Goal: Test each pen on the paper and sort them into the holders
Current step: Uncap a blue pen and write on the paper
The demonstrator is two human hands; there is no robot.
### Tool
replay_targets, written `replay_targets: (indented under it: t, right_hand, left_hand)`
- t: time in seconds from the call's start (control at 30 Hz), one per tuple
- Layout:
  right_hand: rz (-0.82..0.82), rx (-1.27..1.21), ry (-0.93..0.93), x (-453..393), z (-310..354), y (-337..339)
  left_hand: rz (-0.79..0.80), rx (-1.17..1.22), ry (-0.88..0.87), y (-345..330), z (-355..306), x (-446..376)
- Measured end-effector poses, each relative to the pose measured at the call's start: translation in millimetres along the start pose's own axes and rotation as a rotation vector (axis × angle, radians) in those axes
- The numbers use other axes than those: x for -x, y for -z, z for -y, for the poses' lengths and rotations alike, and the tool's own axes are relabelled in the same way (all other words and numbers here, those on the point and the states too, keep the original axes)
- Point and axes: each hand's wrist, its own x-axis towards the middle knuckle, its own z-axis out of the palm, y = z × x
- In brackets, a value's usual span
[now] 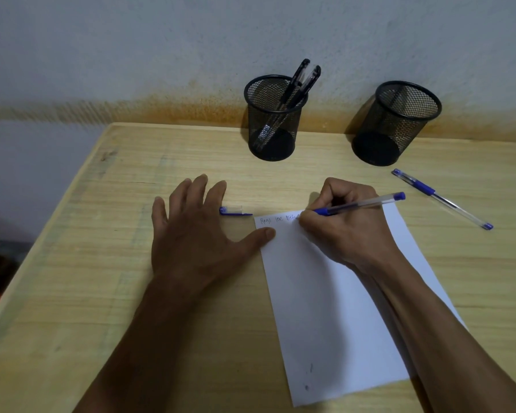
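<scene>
My right hand (344, 226) grips a clear blue pen (367, 203), its tip hidden by my fingers at the top of the white paper (334, 317), where a short line of writing shows. My left hand (197, 231) lies flat and spread on the table, the thumb pressing the paper's left edge. A blue pen cap (234, 211) lies just right of my left fingers. A second capped blue pen (443, 199) lies on the table to the right. The left mesh holder (273, 120) contains two or three dark pens (300, 81). The right mesh holder (395, 123) looks empty.
The wooden table (102, 263) ends against a stained wall behind the holders. Its left edge runs diagonally, with dark floor space beyond. Both black holders stand at the far edge.
</scene>
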Motion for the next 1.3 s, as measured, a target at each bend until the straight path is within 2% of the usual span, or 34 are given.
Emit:
replay_targets:
  t: [0.13,1.03,1.1,1.23,1.3]
  right_hand:
    - [-0.005,-0.069,-0.003,0,-2,0]
    - [-0.037,-0.055,-0.01,2,-1,0]
    - [-0.058,-0.114,-0.026,2,0,0]
    - [-0.176,-0.405,-0.147,-1,5,5]
    - [-0.169,-0.5,-0.203,-3,5,7]
  left_hand:
    - [-0.002,-0.001,-0.001,0,1,0]
    - [0.0,0.043,-0.009,1,1,0]
    - [0.001,0.048,-0.014,1,1,1]
    - [-0.066,0.11,-0.045,-2,8,-2]
    - [-0.102,0.124,-0.085,-5,16,-6]
